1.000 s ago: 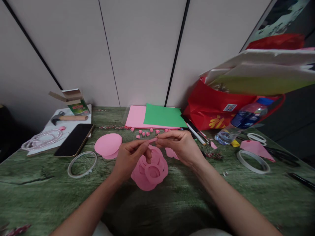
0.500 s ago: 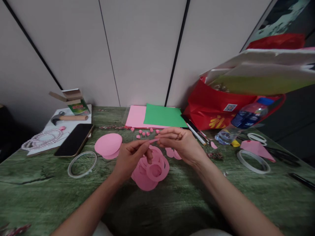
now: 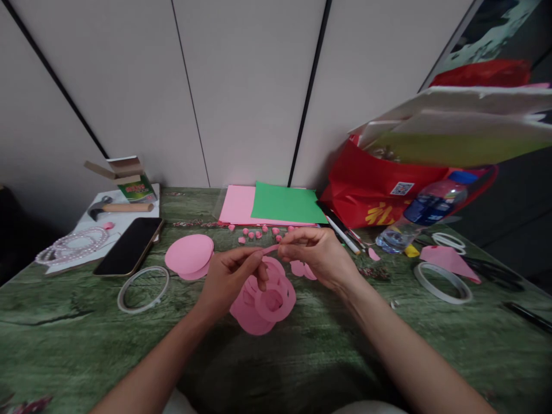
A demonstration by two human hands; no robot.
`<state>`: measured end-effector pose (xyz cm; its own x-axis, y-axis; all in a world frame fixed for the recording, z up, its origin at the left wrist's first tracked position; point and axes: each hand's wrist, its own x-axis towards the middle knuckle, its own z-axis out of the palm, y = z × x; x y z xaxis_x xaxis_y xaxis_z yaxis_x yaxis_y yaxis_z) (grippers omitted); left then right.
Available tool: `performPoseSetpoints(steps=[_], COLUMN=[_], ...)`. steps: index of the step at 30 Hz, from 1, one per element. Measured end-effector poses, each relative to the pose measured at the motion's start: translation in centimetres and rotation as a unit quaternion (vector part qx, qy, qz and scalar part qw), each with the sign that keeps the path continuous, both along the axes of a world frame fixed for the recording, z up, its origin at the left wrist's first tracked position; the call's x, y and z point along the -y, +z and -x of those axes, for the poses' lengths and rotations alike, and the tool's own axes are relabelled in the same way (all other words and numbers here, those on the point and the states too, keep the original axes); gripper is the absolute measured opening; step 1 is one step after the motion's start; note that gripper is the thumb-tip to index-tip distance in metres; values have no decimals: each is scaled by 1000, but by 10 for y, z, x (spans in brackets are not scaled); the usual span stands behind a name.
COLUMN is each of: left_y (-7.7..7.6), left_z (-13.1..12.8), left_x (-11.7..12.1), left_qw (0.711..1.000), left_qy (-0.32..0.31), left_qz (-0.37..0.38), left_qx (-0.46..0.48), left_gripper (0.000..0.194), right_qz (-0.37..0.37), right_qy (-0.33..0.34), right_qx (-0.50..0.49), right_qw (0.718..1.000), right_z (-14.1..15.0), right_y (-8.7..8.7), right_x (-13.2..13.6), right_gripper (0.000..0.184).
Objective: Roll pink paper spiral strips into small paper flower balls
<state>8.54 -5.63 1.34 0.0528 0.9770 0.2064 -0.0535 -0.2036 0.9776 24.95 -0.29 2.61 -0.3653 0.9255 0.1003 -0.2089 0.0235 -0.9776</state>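
Observation:
Between my two hands a narrow pink paper strip is stretched above the table. My left hand pinches its left end between thumb and fingers. At the other end, my right hand is closed on it with thumb and fingertips. Below them lies a loose pile of cut pink paper rings and discs, partly covered by my left hand. Pink paper circles are stacked left of that hand. Several small rolled pink paper buds sit just beyond my fingers, and small pink pieces show beneath my right hand.
Green paper lies over pink sheets at the back. On the left are a phone, a hammer, bead strings and a tape roll. Rightward stand a red bag and a bottle, near another tape roll.
My right hand has shifted very slightly to the right and down, uncovering more of the small buds. Both hands still hold the paper strip, and the view has moved a little.

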Motion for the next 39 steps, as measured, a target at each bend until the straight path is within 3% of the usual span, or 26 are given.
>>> performPoseSetpoints(steps=[11,19,39], left_y=[-1,-1,-1], left_z=[1,0,1], left_x=[-1,-2,-2], left_qw=[1000,999,1000], left_qy=[6,-18,8], left_qz=[9,24,11], left_qx=[16,25,17], left_gripper=[16,17,18], right_qz=[52,6,35], right_qy=[42,12,-36], right_qx=[-15,8,-14], right_qw=[998,1000,999], right_z=[-6,-6,-4], right_y=[6,7,7], right_x=[-2,-1,-2], right_gripper=[14,15,15])
